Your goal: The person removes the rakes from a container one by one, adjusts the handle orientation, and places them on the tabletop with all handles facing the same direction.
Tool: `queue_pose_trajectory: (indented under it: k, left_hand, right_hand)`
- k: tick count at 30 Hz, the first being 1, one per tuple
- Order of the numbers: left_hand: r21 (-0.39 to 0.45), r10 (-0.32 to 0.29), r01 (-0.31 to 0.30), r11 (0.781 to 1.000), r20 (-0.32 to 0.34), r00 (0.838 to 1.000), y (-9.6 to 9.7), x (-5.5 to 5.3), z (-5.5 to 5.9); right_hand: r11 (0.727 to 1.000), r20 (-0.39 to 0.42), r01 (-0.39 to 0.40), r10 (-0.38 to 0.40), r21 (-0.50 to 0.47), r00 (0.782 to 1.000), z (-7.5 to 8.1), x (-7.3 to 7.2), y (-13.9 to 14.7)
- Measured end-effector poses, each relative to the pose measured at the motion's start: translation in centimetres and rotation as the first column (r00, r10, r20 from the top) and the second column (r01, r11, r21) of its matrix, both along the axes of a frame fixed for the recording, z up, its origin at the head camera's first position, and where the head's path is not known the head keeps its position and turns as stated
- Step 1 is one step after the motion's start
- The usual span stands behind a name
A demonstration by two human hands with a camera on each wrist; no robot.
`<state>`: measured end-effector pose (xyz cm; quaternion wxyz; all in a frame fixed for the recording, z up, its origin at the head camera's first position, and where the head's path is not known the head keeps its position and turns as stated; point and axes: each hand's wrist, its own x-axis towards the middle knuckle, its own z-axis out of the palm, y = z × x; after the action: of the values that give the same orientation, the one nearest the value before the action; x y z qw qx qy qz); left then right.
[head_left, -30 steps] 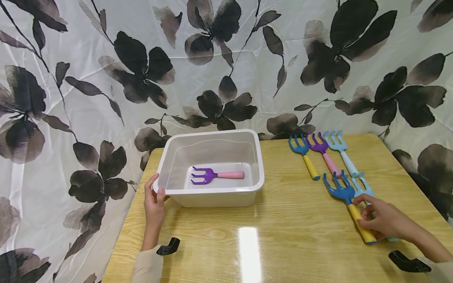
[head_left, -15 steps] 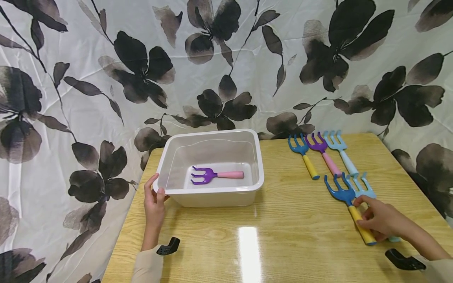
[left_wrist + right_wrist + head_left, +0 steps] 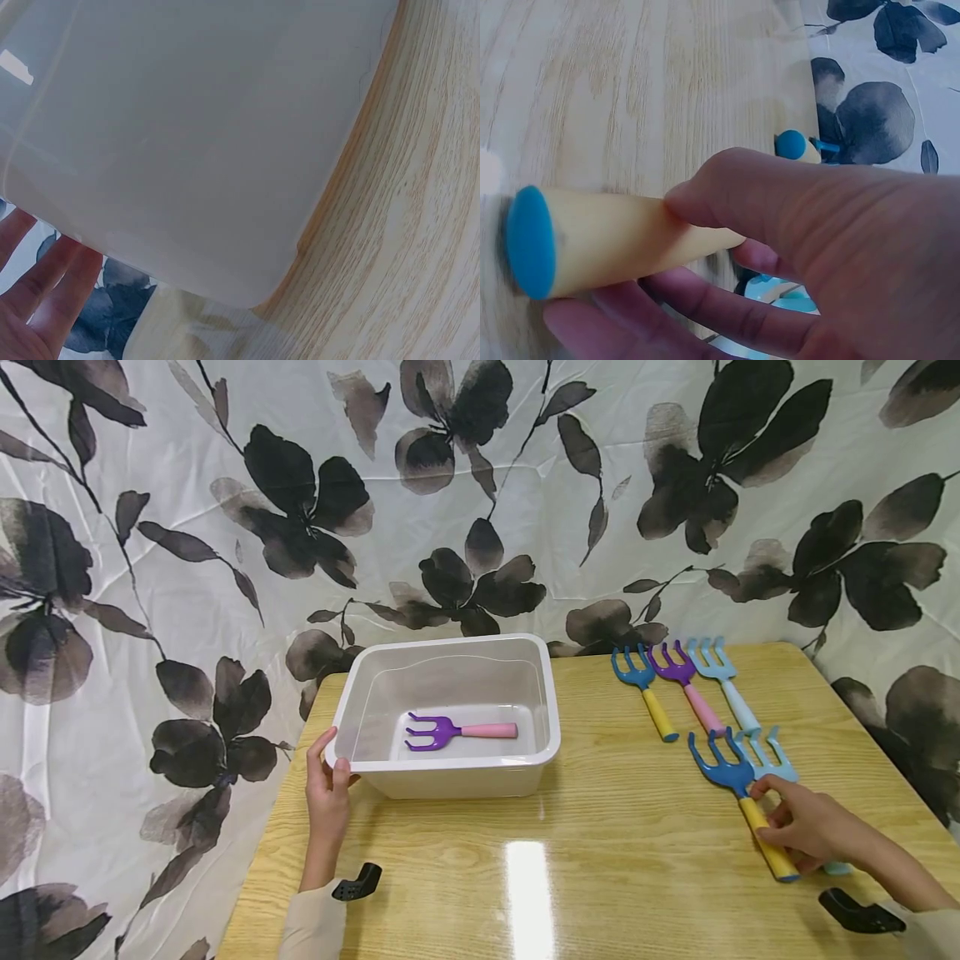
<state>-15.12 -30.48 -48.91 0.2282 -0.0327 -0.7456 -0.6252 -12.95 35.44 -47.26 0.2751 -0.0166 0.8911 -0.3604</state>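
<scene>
My left hand (image 3: 327,810) grips the front left corner of a white plastic tub (image 3: 457,783), thumb on the rim and fingers against the outside. In the left wrist view, its fingers (image 3: 64,296) lie along the tub's wall (image 3: 187,150). Inside the tub is a purple hand fork (image 3: 487,731) with a pink handle. At the right, my right hand (image 3: 817,827) pinches the yellow handle of a blue hand fork (image 3: 726,770), its prongs pointing away. The right wrist view shows the thumb on this handle (image 3: 607,240). Beneath the hand, a light blue fork (image 3: 776,767) is partly hidden.
Behind the right hand lie a blue fork with a yellow handle (image 3: 660,714), a purple fork with a pink handle (image 3: 701,706) and a light blue fork (image 3: 738,702), side by side. A floral cloth (image 3: 570,527) hangs behind the wooden table (image 3: 615,877).
The right hand and its blue fork have shifted very slightly to the right. The left hand and the tub stay put.
</scene>
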Motion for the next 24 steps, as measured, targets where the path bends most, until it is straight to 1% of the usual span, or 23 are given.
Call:
queue_pose_trajectory:
  k: [3,6,10,14,17,20,21,24]
  left_hand:
    - [-0.001,0.001,-0.001,1.0,0.005,1.0,0.0,0.0,0.0]
    - [-0.01,0.006,-0.005,1.0,0.014,1.0,0.0,0.1,0.1]
    - [-0.018,0.015,-0.014,1.0,0.023,1.0,0.1,0.2,0.2]
    - [-0.016,0.019,-0.019,1.0,0.02,1.0,0.1,0.2,0.1]
    - [-0.016,0.016,-0.016,1.0,0.004,1.0,0.0,0.1,0.2]
    - [-0.017,0.002,-0.002,1.0,-0.012,1.0,0.0,0.0,0.2]
    - [-0.016,-0.002,0.002,1.0,-0.014,1.0,0.0,0.0,0.2]
    - [-0.01,-0.01,0.01,1.0,-0.016,1.0,0.0,0.0,0.1]
  right_hand:
    - [1.0,0.007,-0.028,0.028,-0.005,1.0,0.5,-0.3,0.1]
    - [0.998,0.018,-0.055,0.055,-0.001,0.998,1.4,-0.9,0.1]
    - [0.994,0.006,-0.098,0.097,0.049,0.995,3.0,-2.2,0.1]
    - [0.978,-0.051,-0.182,0.188,0.099,0.981,4.7,-3.8,0.1]
    - [0.961,-0.115,-0.242,0.258,0.137,0.959,6.1,-5.2,-0.3]
    - [0.946,-0.183,-0.263,0.297,0.189,0.937,7.9,-6.7,-1.0]
    - [0.939,-0.212,-0.274,0.316,0.206,0.925,8.5,-7.2,-1.2]
    - [0.932,-0.276,-0.283,0.341,0.228,0.899,10.3,-8.6,-2.1]
